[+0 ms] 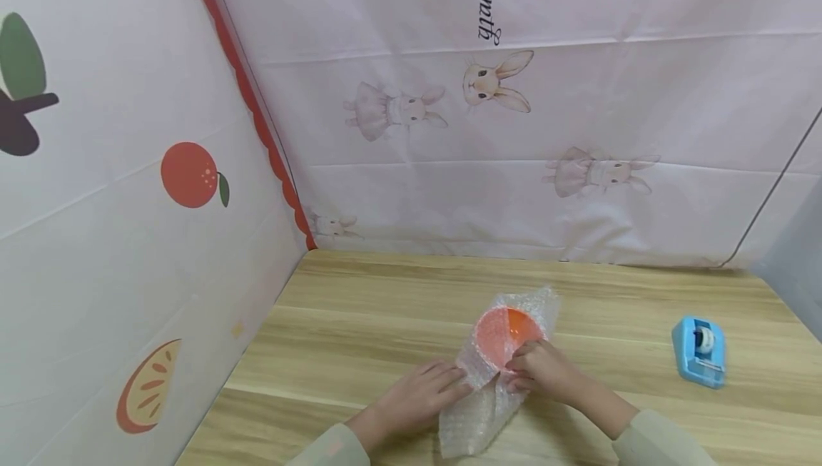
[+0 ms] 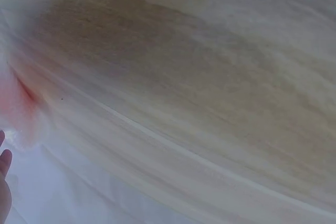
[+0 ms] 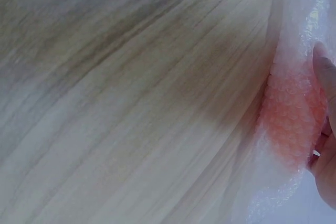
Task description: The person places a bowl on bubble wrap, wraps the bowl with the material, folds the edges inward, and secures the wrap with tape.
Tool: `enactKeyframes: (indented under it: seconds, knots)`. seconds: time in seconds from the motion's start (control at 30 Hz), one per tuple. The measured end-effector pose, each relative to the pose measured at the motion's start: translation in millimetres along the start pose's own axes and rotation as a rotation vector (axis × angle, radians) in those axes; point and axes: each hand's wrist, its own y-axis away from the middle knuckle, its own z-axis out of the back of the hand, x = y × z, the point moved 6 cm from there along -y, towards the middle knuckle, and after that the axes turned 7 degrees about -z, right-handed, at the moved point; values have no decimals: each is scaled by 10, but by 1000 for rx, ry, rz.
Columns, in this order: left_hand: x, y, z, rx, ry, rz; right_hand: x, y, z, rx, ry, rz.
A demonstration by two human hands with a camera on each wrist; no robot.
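Note:
An orange round bowl (image 1: 521,322) sits in a sheet of bubble wrap (image 1: 472,419) on the table. One flap of wrap covers its left half; the right part of its inside shows bare. My left hand (image 1: 424,393) rests with extended fingers on the wrap at the bowl's lower left. At the lower right rim, my right hand (image 1: 546,372) pinches the wrap with curled fingers. In the right wrist view, the thumb of that hand (image 3: 326,93) lies against the wrap (image 3: 291,103) over the bowl's side. Only some fingertips (image 2: 5,161) appear at the left wrist view's edge.
A blue tape dispenser (image 1: 700,352) with a roll in it stands on the wooden table (image 1: 359,323), to the right. Printed cloth hangs behind (image 1: 449,202) and along the left side (image 1: 96,252), bounding the table.

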Motion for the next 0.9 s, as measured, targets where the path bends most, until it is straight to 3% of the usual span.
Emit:
enactKeyframes:
  seconds: [0.13, 0.43, 0.73, 0.9]
  knots:
    - [13, -14, -4, 12, 25, 14, 6, 0, 5, -8, -5, 10]
    - [100, -86, 56, -122, 181, 110, 28, 9, 12, -47, -4, 31]
    - [178, -161, 67, -154, 250, 172, -8, 16, -24, -27, 3, 19]
    - [244, -206, 43, -168, 334, 237, -19, 16, -39, 1, 15, -4]
